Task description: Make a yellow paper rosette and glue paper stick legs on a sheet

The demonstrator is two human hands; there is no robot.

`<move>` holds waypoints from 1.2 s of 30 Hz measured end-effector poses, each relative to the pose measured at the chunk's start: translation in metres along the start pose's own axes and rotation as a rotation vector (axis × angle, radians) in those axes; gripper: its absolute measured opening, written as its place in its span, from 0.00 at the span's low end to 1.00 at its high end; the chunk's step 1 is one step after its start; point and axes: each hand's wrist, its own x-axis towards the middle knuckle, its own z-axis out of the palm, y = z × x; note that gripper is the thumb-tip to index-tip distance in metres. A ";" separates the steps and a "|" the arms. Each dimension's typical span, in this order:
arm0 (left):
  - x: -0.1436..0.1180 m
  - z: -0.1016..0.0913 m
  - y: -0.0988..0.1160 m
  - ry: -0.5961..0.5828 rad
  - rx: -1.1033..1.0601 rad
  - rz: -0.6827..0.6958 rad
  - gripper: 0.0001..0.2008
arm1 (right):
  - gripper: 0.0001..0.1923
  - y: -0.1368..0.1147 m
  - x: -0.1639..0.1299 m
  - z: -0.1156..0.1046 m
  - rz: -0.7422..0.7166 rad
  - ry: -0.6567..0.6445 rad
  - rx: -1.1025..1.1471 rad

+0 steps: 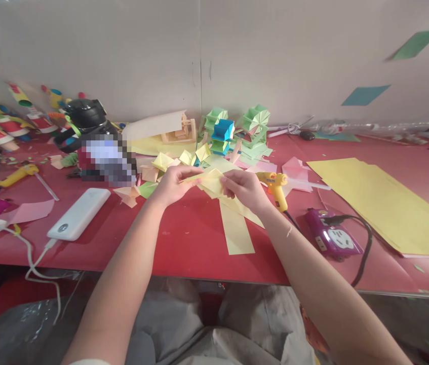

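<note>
Both my hands meet over the middle of the red table [184, 238] and hold a folded piece of yellow paper [211, 181] between them. My left hand [174, 183] pinches its left end with thumb and fingers. My right hand [245, 188] grips its right side. Under my hands lie yellow paper strips [237, 233] that reach towards the table's front edge. Small folded yellow, pink and green paper pieces [163, 163] lie just beyond my left hand.
A yellow glue gun [277, 186] and a purple power strip [332, 238] with a black cable lie to the right, next to large yellow sheets [389, 203]. A white power bank [79, 213] lies left. Green and blue paper models [237, 129] stand by the wall.
</note>
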 end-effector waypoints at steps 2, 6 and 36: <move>-0.001 0.001 0.001 0.022 0.018 0.019 0.12 | 0.21 -0.001 0.000 0.001 -0.004 0.022 0.096; -0.001 0.000 -0.002 -0.001 -0.020 0.070 0.13 | 0.22 0.001 0.002 0.002 -0.017 0.126 0.181; 0.008 0.033 -0.012 0.084 -0.651 -0.434 0.14 | 0.08 0.015 0.000 0.015 -0.328 0.192 -0.170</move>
